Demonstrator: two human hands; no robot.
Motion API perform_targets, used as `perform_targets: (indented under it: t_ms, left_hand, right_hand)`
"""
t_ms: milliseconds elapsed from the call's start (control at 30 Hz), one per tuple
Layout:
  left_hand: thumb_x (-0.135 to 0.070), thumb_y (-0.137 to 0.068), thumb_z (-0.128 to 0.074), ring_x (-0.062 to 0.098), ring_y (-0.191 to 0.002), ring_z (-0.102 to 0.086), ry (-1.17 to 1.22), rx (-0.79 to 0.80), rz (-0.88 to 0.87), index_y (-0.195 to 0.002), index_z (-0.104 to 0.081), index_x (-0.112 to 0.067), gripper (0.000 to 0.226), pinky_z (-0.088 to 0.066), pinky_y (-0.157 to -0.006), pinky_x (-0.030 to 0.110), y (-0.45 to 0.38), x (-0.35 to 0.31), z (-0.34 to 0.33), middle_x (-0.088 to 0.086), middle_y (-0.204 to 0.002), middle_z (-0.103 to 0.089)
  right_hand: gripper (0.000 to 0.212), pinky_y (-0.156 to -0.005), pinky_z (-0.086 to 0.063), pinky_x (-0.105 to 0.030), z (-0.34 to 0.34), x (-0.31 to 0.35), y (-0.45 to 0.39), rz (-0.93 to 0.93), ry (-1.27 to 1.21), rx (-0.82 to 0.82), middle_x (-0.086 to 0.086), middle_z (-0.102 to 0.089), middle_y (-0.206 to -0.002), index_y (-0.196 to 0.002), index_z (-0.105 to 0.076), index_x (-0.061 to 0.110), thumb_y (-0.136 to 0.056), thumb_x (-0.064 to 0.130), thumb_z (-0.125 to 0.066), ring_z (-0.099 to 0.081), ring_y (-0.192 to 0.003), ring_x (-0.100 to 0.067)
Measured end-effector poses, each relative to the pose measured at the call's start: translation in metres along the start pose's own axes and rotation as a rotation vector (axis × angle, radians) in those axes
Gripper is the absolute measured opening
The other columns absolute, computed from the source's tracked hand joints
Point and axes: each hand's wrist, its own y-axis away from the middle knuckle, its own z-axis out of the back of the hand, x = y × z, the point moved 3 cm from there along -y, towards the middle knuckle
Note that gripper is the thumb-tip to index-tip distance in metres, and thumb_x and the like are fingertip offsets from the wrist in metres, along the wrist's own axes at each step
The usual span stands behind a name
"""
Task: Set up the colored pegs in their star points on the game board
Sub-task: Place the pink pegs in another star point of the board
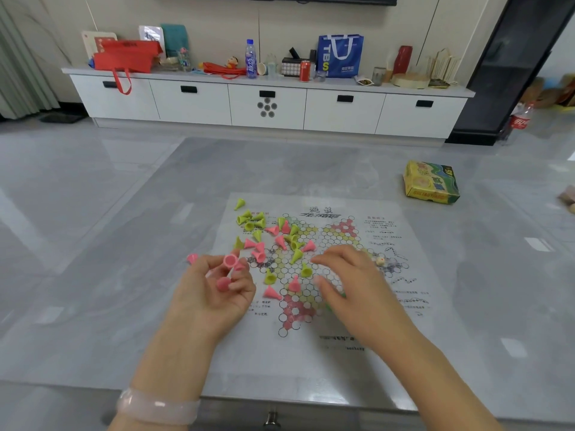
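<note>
A paper game board [342,362] with a printed star of circles lies flat on the grey table. Pink pegs [281,242] and yellow-green pegs [249,219] lie scattered, mostly tipped over, on its upper left part and centre. My left hand [214,293] is palm up at the board's left edge and holds several pink pegs [229,261] in its curled fingers. My right hand [351,284] hovers palm down over the star's right side, fingers spread and blurred; a bit of green shows under it, and whether it holds anything is unclear. A small die [380,260] lies just right of it.
A yellow-green game box [431,181] sits on the table at the far right. One pink peg [192,258] lies off the board to the left. Behind the table a white cabinet [267,104] carries bottles, bags and cans. The table's front edge [280,402] is near me.
</note>
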Motion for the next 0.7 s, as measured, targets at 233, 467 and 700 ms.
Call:
perform_targets:
  t_ms: [233,467,700]
  left_hand:
    - [-0.007,-0.085,-0.037,0.011,-0.031,-0.041,-0.073,-0.036,-0.014,-0.082,-0.050,-0.005,0.014,-0.034,-0.035,0.011,0.000,-0.008,0.009,0.006,-0.047,-0.053]
    - [-0.008,-0.088,-0.037,0.014,-0.032,-0.050,-0.166,-0.085,-0.036,-0.076,-0.054,-0.004,0.021,-0.041,-0.035,0.013,-0.006,-0.017,0.020,0.008,-0.048,-0.058]
    - [-0.004,-0.085,-0.036,0.012,-0.033,-0.050,-0.150,-0.117,-0.162,-0.073,-0.055,-0.003,0.023,-0.043,-0.037,0.013,-0.012,-0.045,0.036,0.008,-0.058,-0.056]
  right_hand:
    - [0.064,-0.114,0.000,-0.043,-0.078,0.037,0.002,-0.183,0.123,0.238,-0.018,0.015,-0.151,-0.145,-0.001,0.022,-0.094,0.038,-0.035,0.015,-0.140,-0.034]
    - [0.060,-0.114,0.006,-0.031,-0.110,0.057,-0.032,-0.069,0.070,0.237,-0.008,0.009,-0.155,-0.146,-0.001,0.016,-0.096,0.015,-0.033,0.010,-0.142,-0.023]
    - [0.022,-0.074,-0.040,-0.023,-0.119,0.073,-0.048,0.105,-0.083,0.053,0.005,-0.055,-0.113,-0.101,-0.057,0.017,-0.086,0.008,-0.044,-0.047,-0.108,-0.013]
